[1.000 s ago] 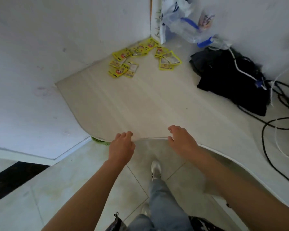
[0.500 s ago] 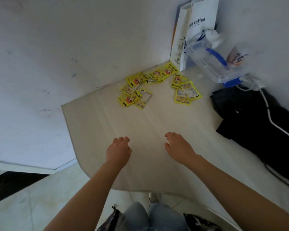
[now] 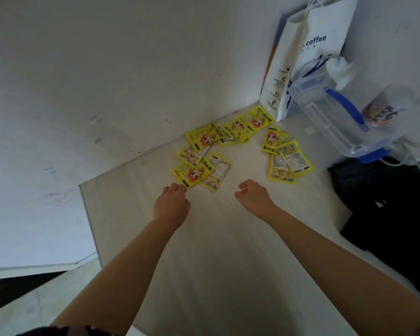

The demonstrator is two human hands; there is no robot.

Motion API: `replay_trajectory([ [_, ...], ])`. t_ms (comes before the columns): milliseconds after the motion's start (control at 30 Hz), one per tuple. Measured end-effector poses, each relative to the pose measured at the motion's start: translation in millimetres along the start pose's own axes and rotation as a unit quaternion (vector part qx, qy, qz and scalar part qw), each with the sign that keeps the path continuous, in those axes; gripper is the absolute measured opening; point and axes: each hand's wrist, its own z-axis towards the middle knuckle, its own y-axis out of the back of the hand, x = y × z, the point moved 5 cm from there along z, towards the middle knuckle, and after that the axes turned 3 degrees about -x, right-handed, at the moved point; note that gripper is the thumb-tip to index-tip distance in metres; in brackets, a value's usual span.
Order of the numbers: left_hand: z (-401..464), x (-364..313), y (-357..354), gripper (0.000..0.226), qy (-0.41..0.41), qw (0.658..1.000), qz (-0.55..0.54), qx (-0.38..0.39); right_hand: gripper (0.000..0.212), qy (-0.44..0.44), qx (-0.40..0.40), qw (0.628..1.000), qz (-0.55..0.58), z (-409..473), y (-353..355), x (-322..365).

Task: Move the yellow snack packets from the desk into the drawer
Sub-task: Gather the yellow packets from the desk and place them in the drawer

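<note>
Yellow snack packets (image 3: 238, 146) scattered just beyond both hands, left hand (image 3: 171, 203) fingertips at nearest packet (image 3: 192, 173), right hand (image 3: 254, 195) loosely curled, empty

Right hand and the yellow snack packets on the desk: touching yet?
Apart. The head view shows the right hand hovering with curled fingers, and a bare strip of pale desk lies between it and the nearest yellow snack packets.

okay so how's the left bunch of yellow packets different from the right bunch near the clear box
The left bunch is bigger and strung out along the wall toward the coffee bag; the right bunch is a small overlapping stack of three or so. The left hand reaches the left bunch's nearest packet; the right hand stops short of the right bunch. Both mix face-up and printed-back packets.
</note>
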Motion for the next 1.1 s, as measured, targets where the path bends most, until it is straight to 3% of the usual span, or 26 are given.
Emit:
replay_trajectory([
  [167, 51.6, 0.4, 10.6, 0.034, 0.011, 0.999, -0.03, -0.019, 0.052, -0.051, 0.0, 0.998, 0.042, 44.3, -4.7, 27.7],
  [400, 94.9, -2.0, -7.4, 0.043, 0.034, 0.998, -0.052, -0.004, 0.043, -0.074, 0.004, 0.997, 0.033, 85.0, -22.3, 49.6],
  [633, 97.7, -1.0, -19.3, 0.044, 0.048, 0.995, -0.083, -0.032, 0.034, -0.045, -0.044, 0.997, -0.039, 98.4, -35.3, 62.0],
  [867, 87.2, -1.4, -18.4, 0.057, 0.068, 0.993, -0.092, -0.026, 0.032, -0.052, -0.051, 0.997, 0.039, 93.7, -39.9, 54.9],
  [1000, 74.0, -5.7, -24.4, 0.06, 0.084, 0.991, -0.102, 0.002, 0.012, -0.035, -0.041, 0.996, 0.064, 83.9, -32.4, 48.8],
  [1100, 61.8, -11.6, -28.5, 0.059, 0.07, 0.992, -0.102, 0.012, 0.018, -0.03, -0.028, 0.996, 0.082, 73.9, -26.7, 38.7],
])
